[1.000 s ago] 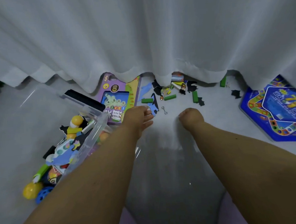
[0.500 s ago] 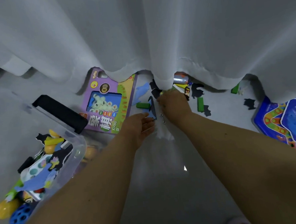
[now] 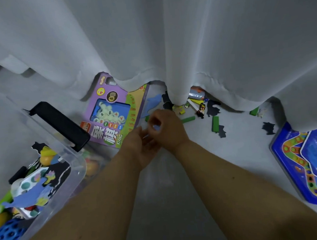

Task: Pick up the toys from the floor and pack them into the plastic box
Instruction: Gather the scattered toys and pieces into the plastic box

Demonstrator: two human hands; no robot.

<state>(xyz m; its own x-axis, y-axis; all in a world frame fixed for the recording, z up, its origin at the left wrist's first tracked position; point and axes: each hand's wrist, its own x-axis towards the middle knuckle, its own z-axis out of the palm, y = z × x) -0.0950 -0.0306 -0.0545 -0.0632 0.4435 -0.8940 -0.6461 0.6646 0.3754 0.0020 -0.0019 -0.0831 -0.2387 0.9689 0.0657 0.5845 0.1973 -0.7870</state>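
The clear plastic box (image 3: 76, 163) with a black handle (image 3: 58, 124) stands at the left, holding balls, cutouts and other toys. My right hand (image 3: 170, 127) hovers over the floor toys with its fingers curled, pinching a small piece I cannot make out. My left hand (image 3: 139, 146) lies open just below it, palm up, fingers touching the right hand. Loose on the floor by the curtain are green sticks (image 3: 188, 119), a small figurine (image 3: 201, 110), black cutouts (image 3: 222, 131) and a blue dolphin cutout (image 3: 153, 102).
A purple chess-set box (image 3: 113, 126) lies between the plastic box and my hands. A blue game board (image 3: 308, 159) lies at the right. The white curtain (image 3: 168, 45) hangs to the floor and hides part of the toy pile.
My right hand reached to the toys under the curtain, then drew back left to meet my left hand. The view has moved closer to the floor.
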